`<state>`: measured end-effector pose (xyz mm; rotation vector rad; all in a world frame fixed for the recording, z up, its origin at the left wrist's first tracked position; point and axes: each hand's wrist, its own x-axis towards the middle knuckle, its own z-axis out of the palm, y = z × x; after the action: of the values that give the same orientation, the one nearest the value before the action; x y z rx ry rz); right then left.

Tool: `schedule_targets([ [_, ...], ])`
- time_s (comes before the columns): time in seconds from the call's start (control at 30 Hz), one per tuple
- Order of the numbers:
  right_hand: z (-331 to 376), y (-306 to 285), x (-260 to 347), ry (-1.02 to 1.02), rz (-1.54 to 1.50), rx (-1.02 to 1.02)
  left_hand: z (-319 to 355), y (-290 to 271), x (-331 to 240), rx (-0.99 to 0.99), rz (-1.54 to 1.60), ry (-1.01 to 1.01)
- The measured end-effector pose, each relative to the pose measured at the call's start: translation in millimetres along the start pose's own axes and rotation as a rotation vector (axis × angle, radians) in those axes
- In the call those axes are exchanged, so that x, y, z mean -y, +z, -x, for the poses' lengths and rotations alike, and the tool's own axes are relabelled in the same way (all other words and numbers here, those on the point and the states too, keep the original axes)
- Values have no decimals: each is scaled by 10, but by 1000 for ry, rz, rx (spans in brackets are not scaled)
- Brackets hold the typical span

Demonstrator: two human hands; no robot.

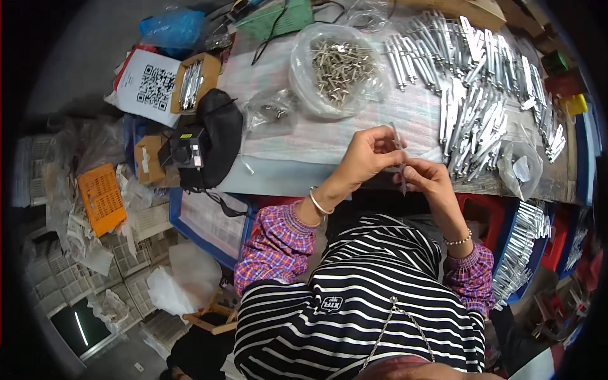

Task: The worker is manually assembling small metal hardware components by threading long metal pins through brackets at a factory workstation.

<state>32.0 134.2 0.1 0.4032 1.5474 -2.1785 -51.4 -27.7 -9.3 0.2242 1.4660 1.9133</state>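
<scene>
Above the table's near edge, my two hands meet on one slim metal strip. My left hand pinches its upper part between thumb and fingers. The fingers of my right hand close round its lower end, just below the left thumb. Whether a smaller part is between the fingertips, I cannot make out. Beyond my hands stands a clear plastic bag rolled open, full of small metal pins. Many similar silvery strips lie in heaps to the right.
A small plastic bag with a few parts lies left of the pins. Further left are a black device and a cardboard box of metal parts. Below the table at right, a blue bin holds more strips; a blue tray is at left.
</scene>
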Motion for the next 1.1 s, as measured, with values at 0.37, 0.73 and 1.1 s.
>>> schedule_targets([
  [0.37,-80,-58,38,34,126,-81,391,-977,-347,-532,-414,380],
  [0.73,-461,180,301,-151,581,-173,-1109,-1655,-921,-640,-1462,500],
  [1.1,-1060,214,183,-603,704,-235,-1249,-1658,-932,-448,104,7],
])
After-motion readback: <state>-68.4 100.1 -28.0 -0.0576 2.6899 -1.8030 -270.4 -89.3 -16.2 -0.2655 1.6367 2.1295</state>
